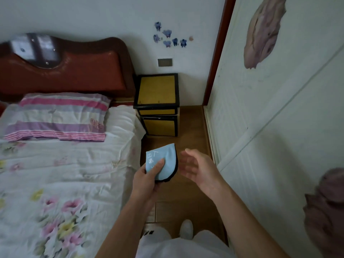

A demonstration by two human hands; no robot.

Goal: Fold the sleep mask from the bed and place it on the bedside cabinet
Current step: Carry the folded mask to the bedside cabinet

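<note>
- 1 sleep mask (163,161), light blue with a black edge, folded in half and held in the air above the wooden floor (186,192), between the bed (65,174) and the white door (279,127)
- 1 bedside cabinet (157,90), yellow top with black frame, well apart from the mask, nothing on it
- 1 striped pillow (59,116) on the bed
- 2 hands: left hand (147,179) pinches the mask, thumb (158,165) pressed on its top face, other fingers hidden beneath
- right hand (199,168) just beside the mask, palm open, fingers loosely spread, not touching it
</note>
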